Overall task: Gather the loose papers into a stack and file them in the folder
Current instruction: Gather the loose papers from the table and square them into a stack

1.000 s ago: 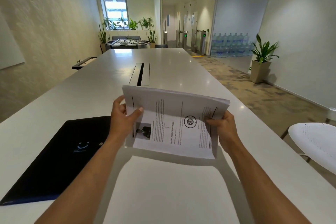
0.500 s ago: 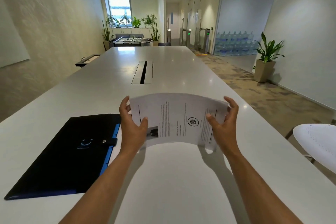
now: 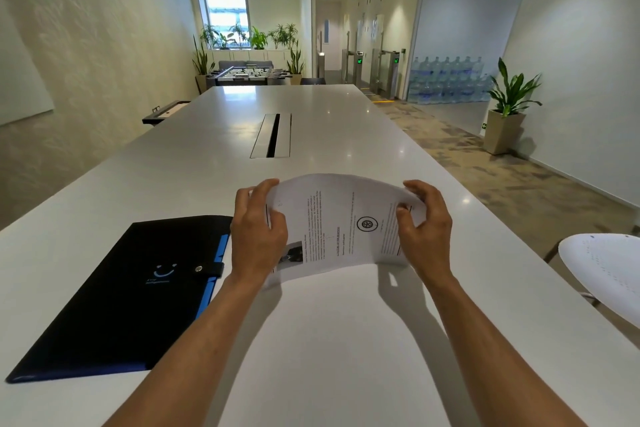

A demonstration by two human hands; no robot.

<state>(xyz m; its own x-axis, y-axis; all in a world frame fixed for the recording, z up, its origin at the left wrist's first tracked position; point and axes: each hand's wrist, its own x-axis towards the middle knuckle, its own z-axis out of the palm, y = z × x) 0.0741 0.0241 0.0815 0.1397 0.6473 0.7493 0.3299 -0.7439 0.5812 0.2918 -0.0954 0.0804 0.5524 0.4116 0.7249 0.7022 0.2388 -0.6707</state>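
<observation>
A stack of printed papers (image 3: 341, 225) is held above the white table (image 3: 329, 340), bowed upward in the middle. My left hand (image 3: 258, 236) grips its left edge and my right hand (image 3: 424, 229) grips its right edge. The top sheet shows text, a round seal and a small photo near my left thumb. A black folder (image 3: 128, 295) with a blue edge and a snap strap lies shut on the table, just left of my left hand.
A cable slot (image 3: 272, 135) runs along the table's middle, beyond the papers. A white chair (image 3: 606, 274) stands off the table's right edge. A potted plant (image 3: 505, 114) and water bottles stand by the right wall.
The papers dropped from an upright tilt to a lower, flatter hold and now arch upward. Both hands shifted to grip the side edges from above.
</observation>
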